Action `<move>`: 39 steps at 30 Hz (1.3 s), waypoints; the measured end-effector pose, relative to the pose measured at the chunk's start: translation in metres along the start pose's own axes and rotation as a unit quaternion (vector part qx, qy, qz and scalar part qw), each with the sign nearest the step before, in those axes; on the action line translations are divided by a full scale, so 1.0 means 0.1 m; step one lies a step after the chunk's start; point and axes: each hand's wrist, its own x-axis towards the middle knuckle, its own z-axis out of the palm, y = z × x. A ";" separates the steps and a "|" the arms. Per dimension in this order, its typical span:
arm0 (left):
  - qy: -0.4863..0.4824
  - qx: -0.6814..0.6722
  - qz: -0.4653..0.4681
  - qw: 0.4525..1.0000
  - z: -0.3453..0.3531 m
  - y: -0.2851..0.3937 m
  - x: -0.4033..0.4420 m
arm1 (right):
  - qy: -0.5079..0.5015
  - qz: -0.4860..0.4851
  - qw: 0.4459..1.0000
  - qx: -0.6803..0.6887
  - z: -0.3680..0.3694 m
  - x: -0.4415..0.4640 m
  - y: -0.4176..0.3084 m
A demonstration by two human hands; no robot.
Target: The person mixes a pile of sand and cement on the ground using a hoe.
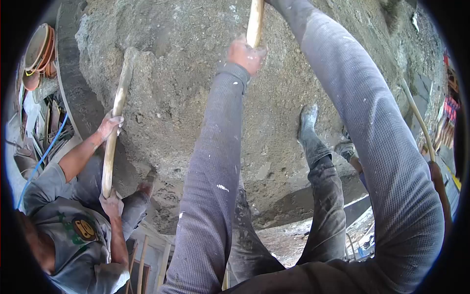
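My left hand (247, 55) is closed round a pale wooden handle (255, 22) near the top of the view. The handle runs up out of view, so whatever is on its far end is hidden. My right arm in its grey sleeve (352, 68) stretches to the top edge beside the handle; the hand itself is cut off by the frame. Beneath lies a broad heap of damp grey-brown mortar-like mix (196, 98). My boot (308, 122), coated in grey, stands on the mix.
At left a co-worker (83, 230) grips another wooden handle (115, 122), its end in the mix. A further long handle (418, 115) slants in at right. Stacked round pans (39, 51), a blue hose (46, 154) and scrap pieces lie at far left.
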 end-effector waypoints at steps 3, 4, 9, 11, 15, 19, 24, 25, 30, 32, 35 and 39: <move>0.050 -0.212 -0.152 0.964 0.17 -0.76 -1.30 | -0.112 0.110 0.987 -0.034 1.20 -0.79 0.88; 0.031 -0.229 -0.193 0.954 0.18 -1.14 -1.68 | -0.107 0.093 0.982 -0.127 1.44 -1.11 1.13; 0.048 -0.313 -0.287 0.904 0.57 -1.03 -3.40 | -0.142 0.143 0.974 -0.101 1.04 -2.92 1.56; 0.026 -0.291 -0.363 0.885 0.81 -0.96 -4.33 | -0.170 0.167 0.956 -0.169 0.75 -3.82 1.92; 0.005 -0.167 -0.470 0.867 1.04 -0.41 -5.62 | -0.169 0.225 0.952 -0.122 0.37 -5.57 2.80; -0.033 -0.132 -0.475 0.869 1.22 -0.37 -5.55 | -0.175 0.333 0.919 -0.119 0.01 -5.42 2.87; -0.004 -0.060 -0.093 0.994 1.43 -0.41 -3.35 | 0.045 0.005 0.999 0.019 -0.85 -3.10 1.55; -0.001 -0.094 -0.053 0.994 1.54 -0.41 -2.64 | 0.066 -0.039 0.996 0.037 -1.06 -2.48 1.20; 0.027 -0.034 0.215 0.976 1.29 0.94 0.56 | 0.254 -0.349 0.902 -0.004 -1.81 0.62 -0.28; 0.034 -0.006 0.199 0.979 1.28 0.93 1.17 | 0.182 -0.310 0.930 -0.073 -1.54 0.94 0.11; -0.025 -0.136 0.030 0.990 1.49 0.42 1.02 | -0.016 -0.172 0.944 -0.282 -1.25 1.04 0.51; -0.029 -0.213 -0.153 0.964 1.99 -0.77 -0.71 | -0.002 0.088 0.990 -0.109 -0.68 -0.43 1.44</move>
